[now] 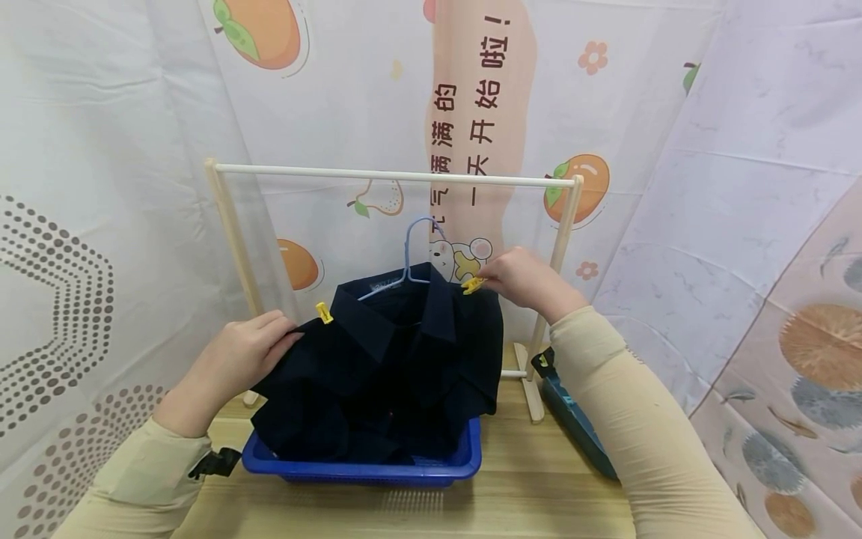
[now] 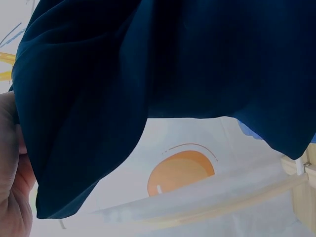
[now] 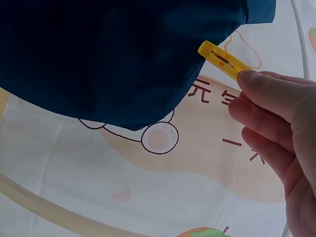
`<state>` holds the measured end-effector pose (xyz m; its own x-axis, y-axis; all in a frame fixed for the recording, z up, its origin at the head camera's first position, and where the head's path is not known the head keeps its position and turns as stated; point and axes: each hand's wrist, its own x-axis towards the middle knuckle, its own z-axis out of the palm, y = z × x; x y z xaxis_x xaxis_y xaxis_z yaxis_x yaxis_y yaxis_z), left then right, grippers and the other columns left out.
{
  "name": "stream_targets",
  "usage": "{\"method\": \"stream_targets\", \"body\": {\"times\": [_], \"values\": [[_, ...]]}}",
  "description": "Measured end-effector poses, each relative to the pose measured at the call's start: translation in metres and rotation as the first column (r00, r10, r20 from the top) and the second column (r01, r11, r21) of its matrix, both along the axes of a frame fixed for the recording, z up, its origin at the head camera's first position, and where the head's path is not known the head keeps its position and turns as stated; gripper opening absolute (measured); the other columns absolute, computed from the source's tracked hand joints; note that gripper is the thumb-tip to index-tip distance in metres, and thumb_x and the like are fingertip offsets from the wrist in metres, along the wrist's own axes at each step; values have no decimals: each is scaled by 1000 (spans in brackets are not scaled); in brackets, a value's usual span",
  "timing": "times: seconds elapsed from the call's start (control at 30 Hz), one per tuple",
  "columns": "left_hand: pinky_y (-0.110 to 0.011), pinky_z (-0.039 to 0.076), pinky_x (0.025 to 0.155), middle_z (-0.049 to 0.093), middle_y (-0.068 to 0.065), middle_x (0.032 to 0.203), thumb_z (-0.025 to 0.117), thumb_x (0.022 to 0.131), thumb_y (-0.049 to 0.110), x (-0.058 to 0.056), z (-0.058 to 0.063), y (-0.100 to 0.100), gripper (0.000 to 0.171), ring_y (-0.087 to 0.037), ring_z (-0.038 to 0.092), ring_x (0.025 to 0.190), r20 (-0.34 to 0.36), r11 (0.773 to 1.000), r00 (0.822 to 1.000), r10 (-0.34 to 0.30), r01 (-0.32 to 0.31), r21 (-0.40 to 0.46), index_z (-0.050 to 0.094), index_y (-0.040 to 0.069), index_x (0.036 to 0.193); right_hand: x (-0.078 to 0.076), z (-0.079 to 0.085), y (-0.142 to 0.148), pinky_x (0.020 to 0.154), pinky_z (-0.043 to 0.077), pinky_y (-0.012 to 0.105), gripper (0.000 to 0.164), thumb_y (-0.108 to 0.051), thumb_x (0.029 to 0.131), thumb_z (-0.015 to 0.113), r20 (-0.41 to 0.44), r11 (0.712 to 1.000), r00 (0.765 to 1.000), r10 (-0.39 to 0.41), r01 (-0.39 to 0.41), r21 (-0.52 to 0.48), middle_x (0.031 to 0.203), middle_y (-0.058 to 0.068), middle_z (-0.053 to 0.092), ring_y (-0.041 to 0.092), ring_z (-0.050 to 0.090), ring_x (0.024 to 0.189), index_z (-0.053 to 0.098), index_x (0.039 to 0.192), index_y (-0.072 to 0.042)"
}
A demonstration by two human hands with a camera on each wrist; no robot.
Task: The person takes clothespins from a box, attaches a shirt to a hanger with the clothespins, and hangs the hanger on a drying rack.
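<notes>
A dark navy collared shirt (image 1: 377,374) hangs on a light blue wire hanger (image 1: 408,254), its lower part bunched in a blue basket (image 1: 364,471). My left hand (image 1: 252,348) pinches the shirt at its left shoulder, close to a yellow clothespin (image 1: 325,313) clipped there. With thumb and fingers my right hand (image 1: 525,281) pinches a second yellow clothespin (image 3: 224,60), whose tip is at the edge of the shirt's right shoulder. In the left wrist view the shirt cloth (image 2: 98,89) covers most of the picture, and only part of the left hand (image 2: 15,182) shows.
Behind the shirt stands a small rack with a white top bar (image 1: 390,176) and wooden posts (image 1: 232,232). A dark green container (image 1: 579,427) lies on the wooden table (image 1: 539,494) by the right forearm. Printed curtains (image 1: 350,97) hang behind and at both sides.
</notes>
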<state>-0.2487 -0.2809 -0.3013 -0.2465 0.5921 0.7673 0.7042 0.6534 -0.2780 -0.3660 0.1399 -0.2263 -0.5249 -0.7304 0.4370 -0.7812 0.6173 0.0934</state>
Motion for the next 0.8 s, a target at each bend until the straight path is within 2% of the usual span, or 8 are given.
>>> {"method": "stream_targets", "body": {"times": [0.3, 0.57, 0.8], "values": [[-23, 38, 44, 48, 4, 72, 48, 98, 25, 1, -2, 0, 27, -5, 39, 49, -14, 1000, 1000, 3, -3, 1, 58, 8, 82, -2, -2, -2, 68, 53, 31, 12, -9, 83, 73, -9, 1000, 1000, 1, -1, 11, 86, 3, 71, 15, 66, 75, 76, 94, -8], [-22, 38, 44, 47, 4, 72, 48, 99, 25, 4, -1, 2, 28, -5, 38, 49, -39, 1000, 999, -18, 18, -4, 59, 8, 80, -7, -3, 4, 65, 52, 28, 12, -10, 82, 74, 70, 998, 996, 52, -51, -21, 83, 1, 70, 11, 64, 71, 76, 94, -8], [-22, 38, 43, 47, 3, 72, 48, 99, 25, 3, -2, 2, 28, -5, 38, 49, -43, 1000, 999, -18, 19, 5, 59, 6, 81, -8, -3, 1, 64, 52, 27, 11, -11, 82, 74, 86, 997, 994, 73, -72, -14, 83, 1, 71, 12, 64, 71, 76, 92, -9]]}}
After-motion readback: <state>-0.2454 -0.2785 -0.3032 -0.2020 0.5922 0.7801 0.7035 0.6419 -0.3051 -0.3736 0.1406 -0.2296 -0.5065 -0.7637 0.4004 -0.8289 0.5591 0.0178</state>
